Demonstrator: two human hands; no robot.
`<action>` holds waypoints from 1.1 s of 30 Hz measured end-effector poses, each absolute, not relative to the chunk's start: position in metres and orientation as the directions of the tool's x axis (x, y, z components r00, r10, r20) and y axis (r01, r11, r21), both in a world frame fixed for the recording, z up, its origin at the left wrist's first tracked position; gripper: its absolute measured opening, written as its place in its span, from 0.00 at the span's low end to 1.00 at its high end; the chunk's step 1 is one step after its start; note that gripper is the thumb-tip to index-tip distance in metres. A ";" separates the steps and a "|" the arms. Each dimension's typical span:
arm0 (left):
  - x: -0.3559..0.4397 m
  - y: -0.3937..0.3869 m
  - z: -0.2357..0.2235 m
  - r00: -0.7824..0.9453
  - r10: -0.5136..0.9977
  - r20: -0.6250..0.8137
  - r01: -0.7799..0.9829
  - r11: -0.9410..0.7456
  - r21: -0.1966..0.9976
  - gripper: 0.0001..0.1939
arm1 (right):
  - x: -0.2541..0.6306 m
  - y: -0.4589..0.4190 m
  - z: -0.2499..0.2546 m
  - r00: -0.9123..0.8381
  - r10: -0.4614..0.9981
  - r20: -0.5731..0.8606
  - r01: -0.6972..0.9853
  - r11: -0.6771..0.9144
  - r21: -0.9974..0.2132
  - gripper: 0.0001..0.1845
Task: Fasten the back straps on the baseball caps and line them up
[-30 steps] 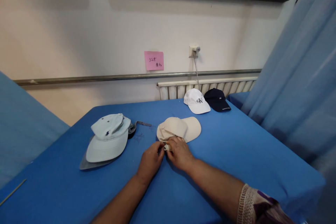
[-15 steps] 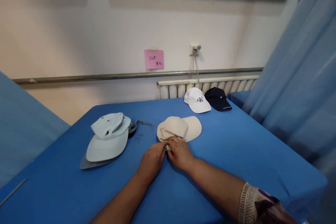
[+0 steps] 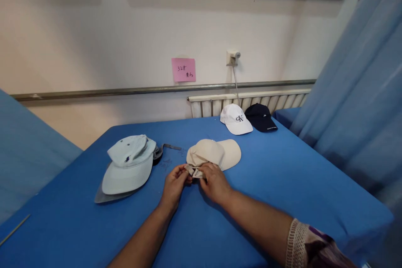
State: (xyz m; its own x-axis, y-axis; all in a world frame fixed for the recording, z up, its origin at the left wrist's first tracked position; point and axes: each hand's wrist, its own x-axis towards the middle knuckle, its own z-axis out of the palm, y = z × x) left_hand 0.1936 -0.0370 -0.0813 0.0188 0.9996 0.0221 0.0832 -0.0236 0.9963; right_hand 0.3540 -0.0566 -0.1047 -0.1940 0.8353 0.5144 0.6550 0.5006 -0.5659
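Observation:
A beige baseball cap (image 3: 205,153) lies on the blue-covered table (image 3: 220,234), its brim pointing right. My left hand (image 3: 176,184) pinches the end of the cap's adjustment strap (image 3: 189,170) between thumb and fingers. Pressed against the cap's near edge, my right hand (image 3: 215,182) grips the other side of the strap by its buckle (image 3: 197,173). The fingertips of my right hand partly cover the rear of the cap. Whether the strap still runs through the buckle I cannot tell.
Left of my hands, a light blue cap (image 3: 130,171) rests on a grey cap (image 3: 105,194) whose strap trails right. A white cap (image 3: 234,119) and a navy cap (image 3: 260,117) sit at the back near the radiator (image 3: 205,108). A thin stick (image 3: 15,229) lies far left.
My left hand has drawn away leftward from my right, pulling the strap end with it, so strap and buckle show more. My right hand stays at the cap's edge.

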 end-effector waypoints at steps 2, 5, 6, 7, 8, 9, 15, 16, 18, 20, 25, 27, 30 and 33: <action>0.191 -0.037 -0.081 0.080 0.997 0.023 0.088 -0.030 0.996 0.19 | 0.355 -0.057 -0.104 -0.191 0.837 0.513 0.651 0.499 -0.572 0.17; 0.189 -0.038 -0.081 0.161 0.979 0.125 0.242 -0.162 0.957 0.15 | 0.357 -0.059 -0.101 -0.196 0.840 0.506 0.651 0.497 -0.573 0.17; 0.189 -0.038 -0.082 0.184 0.970 0.161 0.286 -0.209 0.935 0.13 | 0.357 -0.059 -0.099 -0.199 0.841 0.503 0.653 0.497 -0.571 0.17; 0.188 -0.038 -0.082 0.203 0.961 0.185 0.313 -0.243 0.918 0.12 | 0.357 -0.060 -0.098 -0.201 0.841 0.502 0.655 0.496 -0.570 0.17; 0.188 -0.038 -0.082 0.214 0.957 0.198 0.323 -0.261 0.910 0.12 | 0.356 -0.060 -0.096 -0.203 0.842 0.500 0.656 0.496 -0.569 0.18; 0.189 -0.038 -0.082 0.216 0.955 0.201 0.322 -0.264 0.909 0.12 | 0.356 -0.061 -0.095 -0.205 0.842 0.499 0.657 0.497 -0.567 0.18; 0.189 -0.041 -0.077 0.093 0.987 0.128 0.218 -0.146 0.965 0.15 | 0.355 -0.061 -0.092 -0.168 0.816 0.553 0.658 0.510 -0.553 0.10; 0.188 -0.040 -0.076 0.055 0.992 0.109 0.171 -0.117 0.978 0.16 | 0.355 -0.062 -0.092 -0.159 0.811 0.563 0.656 0.512 -0.554 0.09; 0.184 -0.038 -0.075 0.018 0.997 0.075 0.084 -0.076 0.993 0.17 | 0.355 -0.063 -0.092 -0.149 0.802 0.579 0.643 0.523 -0.559 0.07; 0.180 -0.037 -0.075 0.065 0.996 0.057 0.030 -0.059 0.998 0.16 | 0.356 -0.063 -0.092 -0.141 0.791 0.595 0.616 0.541 -0.573 0.08; 0.178 -0.037 -0.076 0.256 0.957 0.139 0.166 -0.185 0.969 0.15 | 0.362 -0.060 -0.093 -0.094 0.742 0.664 0.507 0.609 -0.610 0.11; 0.181 -0.038 -0.076 0.285 0.924 0.256 0.283 -0.336 0.899 0.15 | 0.364 -0.059 -0.093 -0.079 0.719 0.690 0.465 0.639 -0.612 0.12; 0.186 -0.038 -0.075 0.334 0.859 0.388 0.403 -0.502 0.765 0.13 | 0.365 -0.060 -0.091 -0.110 0.710 0.696 0.436 0.663 -0.608 0.13; 0.186 -0.040 -0.073 0.370 0.834 0.410 0.494 -0.550 0.674 0.11 | 0.364 -0.064 -0.087 -0.195 0.739 0.645 0.478 0.646 -0.595 0.15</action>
State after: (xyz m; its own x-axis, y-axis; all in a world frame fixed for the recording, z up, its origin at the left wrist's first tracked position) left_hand 0.1856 -0.0401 -0.0729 0.3700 0.8339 0.4095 0.4939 -0.5499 0.6735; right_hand 0.3638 -0.0641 -0.0869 -0.1948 0.7386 0.6454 0.4779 0.6461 -0.5951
